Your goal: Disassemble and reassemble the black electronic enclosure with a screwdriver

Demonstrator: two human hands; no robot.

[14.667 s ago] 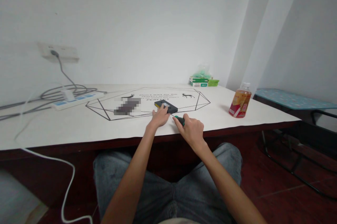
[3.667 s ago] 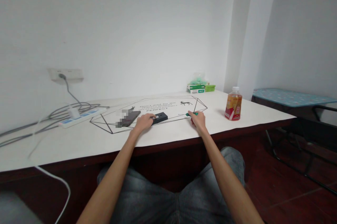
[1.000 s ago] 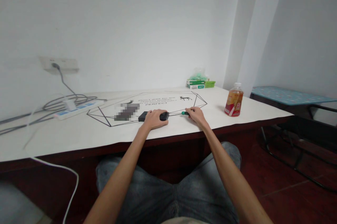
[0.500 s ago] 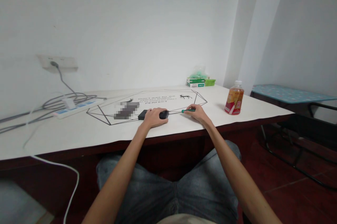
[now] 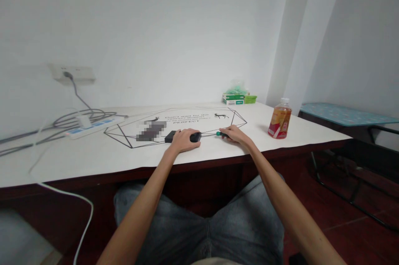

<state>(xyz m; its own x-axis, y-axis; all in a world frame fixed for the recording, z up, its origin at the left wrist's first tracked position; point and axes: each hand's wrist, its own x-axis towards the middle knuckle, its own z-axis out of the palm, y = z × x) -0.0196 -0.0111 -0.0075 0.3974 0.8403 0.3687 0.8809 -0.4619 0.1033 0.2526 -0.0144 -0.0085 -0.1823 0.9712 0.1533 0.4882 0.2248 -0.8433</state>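
My left hand (image 5: 183, 140) lies over a flat black box-shaped device (image 5: 169, 136) on the tabletop. Its fingers and thumb are closed about the device and hide the middle of it; both ends show. To the right, my right hand (image 5: 235, 134) is closed on a small screwdriver-like tool (image 5: 218, 133) with a green and black handle. The green end points left, toward the device. Whether a thin shaft runs on from it cannot be made out against the printed lines.
A bottle of reddish drink (image 5: 279, 119) stands right of my right hand. Green and white boxes (image 5: 233, 99) sit at the back by the wall. A power strip (image 5: 93, 128) and coiled cables (image 5: 75, 119) lie at left. A pixelated patch covers something beside the device.
My right hand has turned slightly and its grip on the tool has shifted, with less of the handle showing. The left hand stays on the device. The view has moved a little.
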